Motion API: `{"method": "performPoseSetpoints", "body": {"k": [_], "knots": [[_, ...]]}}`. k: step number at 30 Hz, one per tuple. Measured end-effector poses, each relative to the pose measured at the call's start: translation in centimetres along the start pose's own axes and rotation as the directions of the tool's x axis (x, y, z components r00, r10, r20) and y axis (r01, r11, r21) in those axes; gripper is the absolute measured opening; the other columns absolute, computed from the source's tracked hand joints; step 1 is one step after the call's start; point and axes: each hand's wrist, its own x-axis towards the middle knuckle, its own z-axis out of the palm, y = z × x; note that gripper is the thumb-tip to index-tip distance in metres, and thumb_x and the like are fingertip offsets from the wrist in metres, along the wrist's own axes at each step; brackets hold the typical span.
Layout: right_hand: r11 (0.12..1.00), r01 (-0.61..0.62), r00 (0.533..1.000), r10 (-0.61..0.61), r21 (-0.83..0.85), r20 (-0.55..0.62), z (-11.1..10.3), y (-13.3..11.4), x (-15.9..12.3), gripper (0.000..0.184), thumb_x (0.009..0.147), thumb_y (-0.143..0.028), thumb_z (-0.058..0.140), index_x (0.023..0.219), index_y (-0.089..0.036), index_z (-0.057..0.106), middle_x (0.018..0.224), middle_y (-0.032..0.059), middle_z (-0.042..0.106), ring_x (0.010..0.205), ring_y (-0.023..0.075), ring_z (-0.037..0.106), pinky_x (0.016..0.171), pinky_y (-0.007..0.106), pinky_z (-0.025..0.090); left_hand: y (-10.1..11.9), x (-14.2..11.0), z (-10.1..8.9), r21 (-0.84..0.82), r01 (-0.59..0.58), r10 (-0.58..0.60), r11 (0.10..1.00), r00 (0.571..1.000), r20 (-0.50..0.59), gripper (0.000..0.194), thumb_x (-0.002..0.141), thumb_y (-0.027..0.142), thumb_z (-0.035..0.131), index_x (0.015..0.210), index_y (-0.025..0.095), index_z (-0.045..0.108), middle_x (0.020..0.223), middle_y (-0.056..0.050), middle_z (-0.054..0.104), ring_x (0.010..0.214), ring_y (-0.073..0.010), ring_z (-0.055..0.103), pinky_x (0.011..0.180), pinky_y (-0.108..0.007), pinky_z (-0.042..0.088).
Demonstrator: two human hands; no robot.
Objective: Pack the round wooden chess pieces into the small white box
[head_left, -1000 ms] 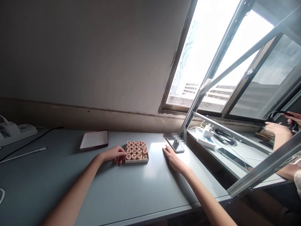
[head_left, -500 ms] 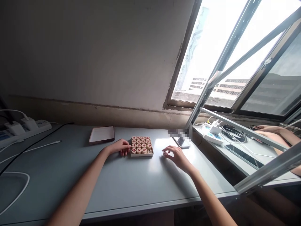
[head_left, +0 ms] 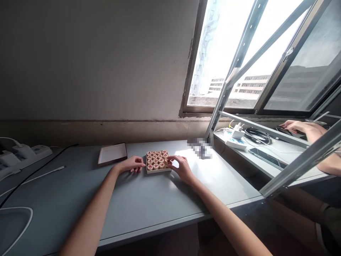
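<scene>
A shallow square box (head_left: 160, 171) of Chinese chess pieces sits in the middle of the desk. Round wooden discs with red characters fill it in rows. At its front right corner, my right hand (head_left: 183, 170) has thumb and fingertips closed around a chess piece (head_left: 169, 164), partly hidden by the fingers. By the box's left side rests my left hand (head_left: 131, 164), loosely curled with fingers apart and nothing seen in it. Its fingertips are at the box edge; whether they touch is unclear. The box lid (head_left: 113, 154) lies inside-up to the left.
White power strips with chargers stand on the left (head_left: 25, 156) and on the neighbouring desk (head_left: 234, 140). Cables cross the desk's left side. A metal frame (head_left: 301, 160) rises at the right. Beyond it are a phone (head_left: 269, 159) and another person's hand (head_left: 293, 125).
My right hand has moved left from the bare desk to the box's front right corner. My left hand stays by the box's left side. The view has shifted a little.
</scene>
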Motion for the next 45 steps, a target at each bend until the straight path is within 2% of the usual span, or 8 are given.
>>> {"method": "performPoseSetpoints", "body": {"k": [7,13,16,22,29,35,40,45], "knots": [[1.0,-0.004,1.0,0.003,-0.019,-0.025,0.6,0.1,-0.7,0.021,0.082,-0.028,0.06,0.103,-0.024,0.058,0.103,0.0009,0.065,0.097,0.0166,0.056,0.087,0.031,0.034,-0.5,-0.8,-2.5,0.271,-0.094,0.215,0.958,0.862,-0.459,0.046,0.069,0.056,0.057,0.098,0.021,0.056,0.111,-0.006,0.055,0.102,-0.0227,0.051,0.078,-0.028,0.044],[0.982,0.057,0.998,-0.059,-0.181,-0.011,-0.2,-0.6,-1.3,0.016,0.087,-0.03,0.055,0.1,-0.029,0.064,0.111,0.0005,0.063,0.103,0.0193,0.051,0.087,0.034,0.032,-5.0,-0.4,-3.3,0.428,0.478,0.001,0.767,0.667,-0.745,0.081,0.069,0.059,0.056,0.133,0.014,0.035,0.147,-0.017,0.018,0.132,-0.0343,0.022,0.102,-0.043,0.029],[0.967,0.079,0.997,-0.08,-0.242,0.003,-0.3,-0.9,-1.4,0.019,0.088,-0.026,0.051,0.101,-0.032,0.064,0.112,-0.0008,0.062,0.103,0.0191,0.05,0.087,0.035,0.031,-6.1,-0.3,-3.3,0.444,0.549,-0.066,0.708,0.678,-0.732,0.072,0.074,0.06,0.05,0.125,0.009,0.046,0.144,-0.022,0.025,0.13,-0.0358,0.027,0.098,-0.043,0.033],[0.959,0.077,0.997,-0.08,-0.274,-0.001,-0.3,-1.2,-1.4,0.02,0.089,-0.025,0.049,0.1,-0.031,0.065,0.113,0.0006,0.061,0.105,0.0194,0.049,0.088,0.036,0.032,-4.4,-1.1,-2.8,0.535,0.459,0.065,0.71,0.713,-0.698,0.039,0.087,0.042,0.036,0.095,0.015,0.063,0.104,-0.014,0.064,0.096,-0.0281,0.059,0.076,-0.034,0.044],[0.991,0.037,0.992,-0.052,-0.127,-0.118,-0.6,-1.3,-1.2,0.027,0.089,-0.026,0.046,0.113,-0.028,0.057,0.12,0.0034,0.055,0.113,0.0205,0.046,0.094,0.038,0.034,2.3,-1.7,-2.0,0.203,-0.255,0.288,0.945,0.359,-0.888,0.046,0.082,0.045,0.043,0.11,0.012,0.059,0.106,-0.01,0.065,0.096,-0.0246,0.059,0.081,-0.03,0.045],[0.749,-0.137,0.971,0.232,0.649,-0.063,0.5,-2.4,1.7,0.06,0.088,-0.046,0.042,0.141,-0.029,0.019,0.136,0.0071,0.042,0.119,0.022,0.046,0.095,0.04,0.041,5.5,-0.8,2.2,-0.696,-0.589,0.151,0.411,0.797,-0.585,0.046,0.079,0.043,0.051,0.111,0.011,0.058,0.098,-0.009,0.068,0.09,-0.0232,0.062,0.079,-0.033,0.05],[0.461,-0.16,0.927,0.375,0.873,-0.028,-0.1,-2.3,4.4,0.065,0.082,-0.053,0.05,0.138,-0.025,0.031,0.125,0.0061,0.054,0.111,0.0241,0.053,0.09,0.038,0.045,4.6,-0.5,3.7,-0.773,-0.416,0.335,0.479,0.901,-0.277,0.068,0.077,0.036,0.057,0.139,0.021,0.031,0.109,-0.008,0.064,0.098,-0.025,0.06,0.084,-0.036,0.047],[0.618,-0.216,0.956,0.289,0.756,0.036,0.9,1.3,5.4,0.052,0.078,-0.052,0.053,0.118,-0.019,0.054,0.111,0.0077,0.063,0.101,0.0254,0.058,0.086,0.038,0.046,3.2,1.8,4.2,-0.575,-0.44,0.205,0.69,0.881,-0.427,0.085,0.075,0.049,0.059,0.143,0.021,0.017,0.118,-0.011,0.058,0.102,-0.0267,0.058,0.081,-0.034,0.048]]}}
